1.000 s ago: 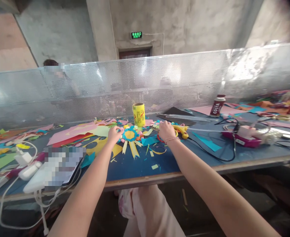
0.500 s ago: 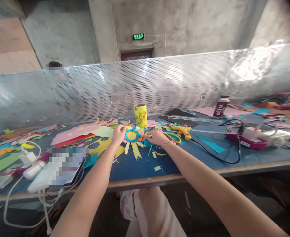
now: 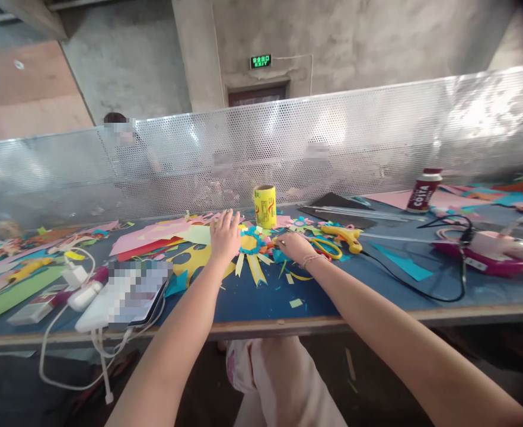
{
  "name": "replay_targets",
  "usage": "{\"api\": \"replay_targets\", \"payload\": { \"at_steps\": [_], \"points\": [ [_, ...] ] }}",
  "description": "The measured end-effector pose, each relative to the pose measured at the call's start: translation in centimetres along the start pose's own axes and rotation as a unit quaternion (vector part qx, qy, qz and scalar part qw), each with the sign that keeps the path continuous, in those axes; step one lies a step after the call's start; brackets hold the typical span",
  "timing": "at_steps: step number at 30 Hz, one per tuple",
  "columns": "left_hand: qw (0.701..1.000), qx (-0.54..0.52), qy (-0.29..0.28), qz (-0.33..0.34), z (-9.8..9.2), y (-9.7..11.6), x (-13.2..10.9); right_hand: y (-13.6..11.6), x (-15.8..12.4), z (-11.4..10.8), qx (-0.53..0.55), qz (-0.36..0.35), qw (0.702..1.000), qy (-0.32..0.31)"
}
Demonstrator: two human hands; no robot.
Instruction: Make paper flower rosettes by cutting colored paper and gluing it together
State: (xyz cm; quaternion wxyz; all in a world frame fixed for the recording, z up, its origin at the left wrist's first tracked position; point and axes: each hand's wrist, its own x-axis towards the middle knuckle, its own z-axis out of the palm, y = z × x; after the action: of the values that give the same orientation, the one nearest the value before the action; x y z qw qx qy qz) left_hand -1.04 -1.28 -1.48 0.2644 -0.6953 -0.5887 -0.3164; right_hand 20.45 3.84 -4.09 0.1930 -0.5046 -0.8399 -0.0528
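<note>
A paper rosette [image 3: 251,242] with a yellow centre, a frilled blue ring and pale yellow tails lies on the table between my hands. My left hand [image 3: 226,235] is at its left edge, fingers stretched out and spread, over paper scraps. To the rosette's right, my right hand [image 3: 292,247] has its fingers curled down among small coloured pieces; what they hold, if anything, is hidden. Just beyond it are yellow-handled scissors [image 3: 326,248] and a yellow glue gun [image 3: 344,236]. A yellow tape roll [image 3: 265,207] stands upright behind the rosette.
Coloured paper sheets [image 3: 150,234] cover the left side. A phone [image 3: 143,296] and white chargers [image 3: 86,295] with trailing cables lie near the front edge. At right are a dark red bottle [image 3: 424,191], a purple power strip [image 3: 484,261] and the glue gun's black cord. A perforated metal screen [image 3: 177,166] borders the back.
My left hand has gone from closed fingers beside the rosette to spread fingers. The right hand stays curled in nearly the same place. The whole view has shifted a little to the left.
</note>
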Motion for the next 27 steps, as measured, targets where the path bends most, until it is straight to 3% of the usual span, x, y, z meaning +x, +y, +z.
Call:
{"api": "replay_targets", "payload": {
  "at_steps": [7,13,20,27],
  "points": [
    [0.994,0.077,-0.036,0.069,-0.5,1.6,-0.1,-0.7,0.1,-0.7,0.078,-0.008,0.994,0.071],
    [0.989,0.075,-0.093,0.084,-0.9,2.8,-0.1,-1.2,-0.1,-0.6,0.2,-0.075,0.959,0.186],
    [0.976,0.07,-0.181,0.095,-1.5,3.9,-0.2,-2.9,-0.9,-1.3,0.226,-0.142,0.943,0.201],
    [0.97,0.086,-0.202,0.101,-1.6,4.6,-0.4,-3.5,-1.3,-1.4,0.216,-0.197,0.934,0.204]
  ]
}}
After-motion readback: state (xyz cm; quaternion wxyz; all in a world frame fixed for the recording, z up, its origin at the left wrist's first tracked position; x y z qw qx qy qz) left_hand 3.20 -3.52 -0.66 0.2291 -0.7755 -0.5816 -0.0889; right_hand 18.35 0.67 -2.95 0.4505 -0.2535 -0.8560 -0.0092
